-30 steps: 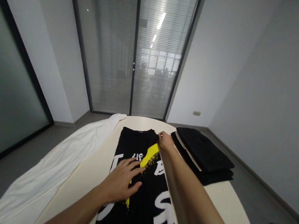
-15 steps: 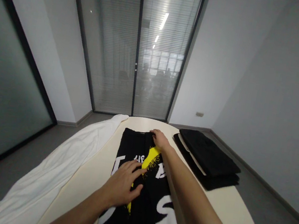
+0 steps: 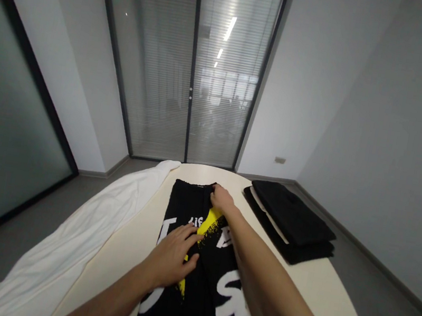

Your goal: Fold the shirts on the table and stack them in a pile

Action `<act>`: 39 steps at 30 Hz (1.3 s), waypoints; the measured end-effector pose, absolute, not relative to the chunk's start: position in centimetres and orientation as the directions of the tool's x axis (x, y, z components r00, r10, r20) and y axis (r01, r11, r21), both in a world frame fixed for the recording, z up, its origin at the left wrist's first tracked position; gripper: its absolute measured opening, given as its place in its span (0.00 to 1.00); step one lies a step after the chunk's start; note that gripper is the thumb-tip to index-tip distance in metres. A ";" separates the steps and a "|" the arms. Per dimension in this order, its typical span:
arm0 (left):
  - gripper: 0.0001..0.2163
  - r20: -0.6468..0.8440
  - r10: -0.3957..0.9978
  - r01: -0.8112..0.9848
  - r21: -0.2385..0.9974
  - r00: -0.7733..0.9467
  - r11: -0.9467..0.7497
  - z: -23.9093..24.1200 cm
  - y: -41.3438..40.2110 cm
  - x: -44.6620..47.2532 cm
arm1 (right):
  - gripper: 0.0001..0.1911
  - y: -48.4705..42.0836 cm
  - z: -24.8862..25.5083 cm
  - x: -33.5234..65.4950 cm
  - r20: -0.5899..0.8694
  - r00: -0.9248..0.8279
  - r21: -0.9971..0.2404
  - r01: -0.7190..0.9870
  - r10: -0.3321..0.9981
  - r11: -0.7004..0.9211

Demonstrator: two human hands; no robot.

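Observation:
A black shirt (image 3: 191, 203) with white letters and a yellow splash lies folded into a long strip down the middle of a cream oval table (image 3: 325, 299). My left hand (image 3: 173, 256) rests flat on the shirt's middle, fingers spread. My right hand (image 3: 220, 198) reaches far forward and presses on the shirt near its collar end; its fingers are partly curled on the cloth, and whether they pinch it cannot be seen.
A stack of folded black clothes (image 3: 291, 221) sits on the table to the right. A white garment (image 3: 74, 238) is draped over the table's left edge. Glass doors with blinds (image 3: 193, 64) stand beyond the table.
My right hand has slid left from the shirt's right top corner toward the collar. My left hand has stayed on the shirt's middle.

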State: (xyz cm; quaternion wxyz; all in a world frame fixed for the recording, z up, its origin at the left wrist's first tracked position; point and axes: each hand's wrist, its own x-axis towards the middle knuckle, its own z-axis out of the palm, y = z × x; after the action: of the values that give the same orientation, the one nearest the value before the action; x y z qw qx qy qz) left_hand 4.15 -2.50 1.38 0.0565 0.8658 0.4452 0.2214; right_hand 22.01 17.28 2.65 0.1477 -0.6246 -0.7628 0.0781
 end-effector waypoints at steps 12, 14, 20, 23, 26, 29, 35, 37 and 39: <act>0.26 0.326 0.799 0.731 0.330 0.505 -0.597 1.2 -3.3 4.1 | 0.24 11.6 3.0 23.8 0.236 -0.232 -0.311 0.902 0.944 0.300; 0.25 0.345 0.804 0.723 0.361 0.484 -0.590 1.2 -3.5 4.0 | 0.20 10.2 3.7 23.8 0.250 -0.189 -0.309 0.914 0.950 0.263; 0.12 0.413 0.748 0.658 0.365 0.520 -0.659 2.1 -3.9 4.2 | 0.14 4.7 4.4 23.8 0.169 -0.322 -0.335 0.870 0.932 0.361; 0.11 0.419 0.701 0.642 0.296 0.578 -0.707 2.5 -4.1 4.3 | 0.20 2.1 3.8 24.3 0.179 -0.437 -0.381 0.795 0.881 0.472; 0.17 0.411 0.672 0.631 0.252 0.616 -0.733 2.7 -4.2 4.4 | 0.20 0.6 2.9 25.2 0.243 -0.459 -0.442 0.732 0.854 0.519; 0.20 0.399 0.666 0.624 0.249 0.631 -0.741 2.5 -4.2 4.4 | 0.15 0.3 2.4 26.1 0.275 -0.483 -0.528 0.647 0.831 0.550; 0.20 0.353 0.642 0.606 0.222 0.680 -0.764 2.1 -3.9 4.4 | 0.14 0.3 2.4 26.9 0.293 -0.534 -0.582 0.558 0.793 0.591; 0.19 0.332 0.637 0.603 0.210 0.696 -0.769 2.2 -4.0 4.5 | 0.14 0.4 2.3 26.9 0.321 -0.543 -0.556 0.555 0.776 0.618; 0.19 0.325 0.633 0.601 0.204 0.703 -0.772 2.3 -4.0 4.7 | 0.14 0.5 2.0 26.9 0.341 -0.556 -0.533 0.550 0.758 0.644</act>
State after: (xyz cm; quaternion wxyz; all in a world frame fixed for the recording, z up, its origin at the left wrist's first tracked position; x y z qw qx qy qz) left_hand 4.69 -4.05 2.33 0.0411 0.9217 0.3348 0.1914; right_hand 26.86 0.45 2.01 0.2795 -0.3790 -0.8624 0.1860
